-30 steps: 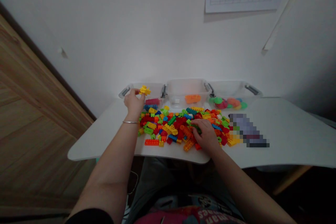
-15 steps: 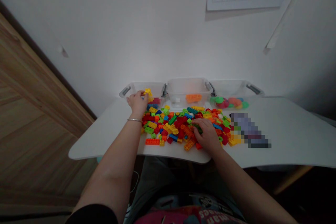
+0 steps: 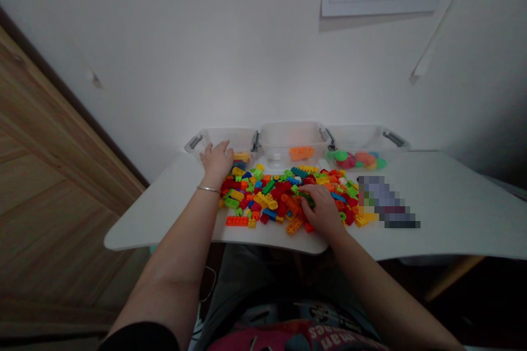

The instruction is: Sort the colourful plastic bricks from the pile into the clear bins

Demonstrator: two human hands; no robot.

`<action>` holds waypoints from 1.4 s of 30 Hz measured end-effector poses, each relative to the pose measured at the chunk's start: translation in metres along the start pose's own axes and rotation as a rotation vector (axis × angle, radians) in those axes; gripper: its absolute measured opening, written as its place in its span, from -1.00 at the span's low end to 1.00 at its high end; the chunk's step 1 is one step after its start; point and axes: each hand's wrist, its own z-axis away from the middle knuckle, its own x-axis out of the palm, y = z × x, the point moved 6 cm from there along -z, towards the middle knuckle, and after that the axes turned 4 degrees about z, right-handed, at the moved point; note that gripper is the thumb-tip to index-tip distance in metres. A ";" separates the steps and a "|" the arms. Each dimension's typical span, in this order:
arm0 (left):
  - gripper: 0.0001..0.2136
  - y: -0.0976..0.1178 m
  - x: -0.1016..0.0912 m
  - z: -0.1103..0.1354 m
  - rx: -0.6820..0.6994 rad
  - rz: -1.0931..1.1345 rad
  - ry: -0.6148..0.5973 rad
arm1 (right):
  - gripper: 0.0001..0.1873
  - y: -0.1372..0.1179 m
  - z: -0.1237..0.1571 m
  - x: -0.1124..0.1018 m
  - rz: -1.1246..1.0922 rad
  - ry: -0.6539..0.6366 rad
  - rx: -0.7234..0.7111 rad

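In the head view, a pile of plastic building bricks point(image 3: 267, 197) lies on the white bench point(image 3: 164, 219). The left hand point(image 3: 216, 162) is open with spread fingers, holds nothing that I can see, and is at the far left edge of the pile, near the left clear bin point(image 3: 226, 140). The right hand point(image 3: 323, 209) is curled on the near right part of the pile, with its fingers on a green brick point(image 3: 307, 199); I cannot tell if it grips this brick. Behind the pile, the middle clear bin point(image 3: 292, 140) holds an orange brick point(image 3: 301, 153), and the right clear bin point(image 3: 366, 140) holds round coloured discs point(image 3: 354, 160).
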 end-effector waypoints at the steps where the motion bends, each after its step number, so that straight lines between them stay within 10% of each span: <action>1: -0.54 0.004 -0.003 0.003 0.013 -0.019 0.003 | -0.76 0.000 0.000 0.000 0.001 0.000 0.000; 7: -0.57 0.056 -0.015 0.060 0.249 -0.005 -0.038 | -0.76 0.000 0.000 -0.001 -0.004 -0.009 0.022; 16: -0.71 0.098 0.021 0.169 0.582 0.108 -0.336 | -0.75 -0.001 0.000 -0.002 0.002 -0.006 0.022; 42: -0.83 0.104 0.041 0.170 0.528 0.119 -0.408 | -0.77 0.002 0.001 0.001 0.032 0.007 0.019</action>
